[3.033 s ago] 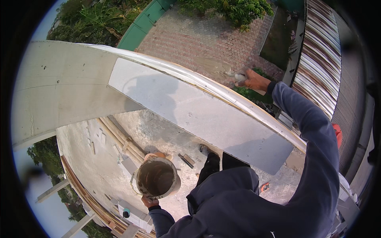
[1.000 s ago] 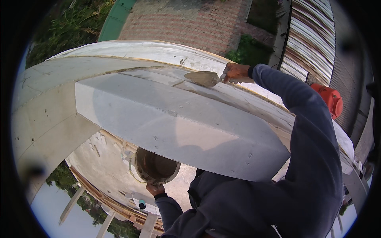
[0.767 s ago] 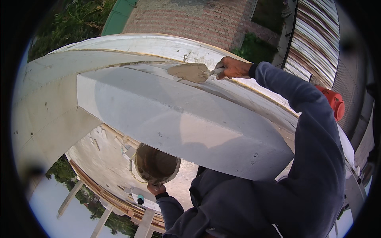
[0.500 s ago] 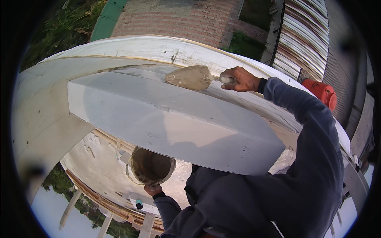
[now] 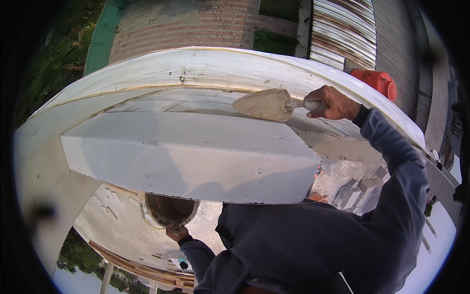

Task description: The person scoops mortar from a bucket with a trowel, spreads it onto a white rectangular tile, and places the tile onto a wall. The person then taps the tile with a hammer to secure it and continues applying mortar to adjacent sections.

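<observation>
My right hand [image 5: 334, 104] is closed around the pale handle of a trowel [image 5: 267, 104]. Grey mortar coats the trowel's blade, which points left just beyond the top far edge of a long grey-white block [image 5: 196, 147]. The block lies on the wall in front of my body. Low on the left, my left hand [image 5: 177, 233] grips the near rim of a bucket [image 5: 171, 209]. The bucket's inside looks dark, and the block's near edge hides part of it.
White sheeting [image 5: 220, 61] runs along the wall's far side, with paving [image 5: 191, 29] far below. An orange-red tank [image 5: 377, 83] stands beyond on the right. Stacked pale blocks [image 5: 360, 192] lie behind my right arm. A concrete wall [image 5: 44, 147] joins at the left.
My right hand has carried the trowel to the right along the block's far side. The view has shifted, and my left hand still holds the bucket.
</observation>
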Demonstrator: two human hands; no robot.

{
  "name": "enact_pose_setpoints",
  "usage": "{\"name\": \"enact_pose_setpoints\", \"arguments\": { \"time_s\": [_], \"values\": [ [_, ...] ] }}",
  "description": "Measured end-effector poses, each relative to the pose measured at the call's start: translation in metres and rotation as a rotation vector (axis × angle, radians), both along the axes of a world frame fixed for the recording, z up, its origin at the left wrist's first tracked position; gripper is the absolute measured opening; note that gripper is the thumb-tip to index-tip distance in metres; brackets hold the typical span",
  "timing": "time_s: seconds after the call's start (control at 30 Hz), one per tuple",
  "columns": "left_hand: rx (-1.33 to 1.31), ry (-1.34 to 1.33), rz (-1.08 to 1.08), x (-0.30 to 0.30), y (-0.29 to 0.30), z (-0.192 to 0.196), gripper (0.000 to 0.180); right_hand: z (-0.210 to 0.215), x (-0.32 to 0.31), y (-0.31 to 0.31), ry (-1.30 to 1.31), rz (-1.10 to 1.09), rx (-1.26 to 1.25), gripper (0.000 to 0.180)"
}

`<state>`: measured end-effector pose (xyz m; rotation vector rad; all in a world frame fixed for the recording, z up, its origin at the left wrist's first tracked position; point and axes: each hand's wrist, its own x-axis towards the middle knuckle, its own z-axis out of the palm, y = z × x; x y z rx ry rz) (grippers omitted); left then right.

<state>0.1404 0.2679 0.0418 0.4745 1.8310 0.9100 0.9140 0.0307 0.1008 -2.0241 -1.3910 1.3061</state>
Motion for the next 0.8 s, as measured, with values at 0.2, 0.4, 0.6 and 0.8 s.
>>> {"name": "enact_pose_setpoints", "arguments": {
  "time_s": [0.2, 0.4, 0.6, 0.8],
  "values": [
    [0.004, 0.008, -0.078, -0.028, 0.001, -0.026, 0.027, 0.045, 0.047, -0.035, -0.049, -0.058, -0.684, 0.045],
    [0.121, 0.377, -0.526, -0.026, -0.018, -0.036, 0.021, 0.056, 0.025, -0.001, 0.025, -0.135, -0.683, 0.045],
    [0.19, 1.077, -0.546, -0.004, -0.044, -0.024, 0.019, 0.058, 0.0, 0.106, 0.036, -0.123, -0.279, 0.053],
    [0.268, 0.171, 0.429, -0.023, -0.064, -0.072, 0.016, 0.141, -0.011, 0.228, -0.234, -0.147, 0.111, 0.065]
  ]
}}
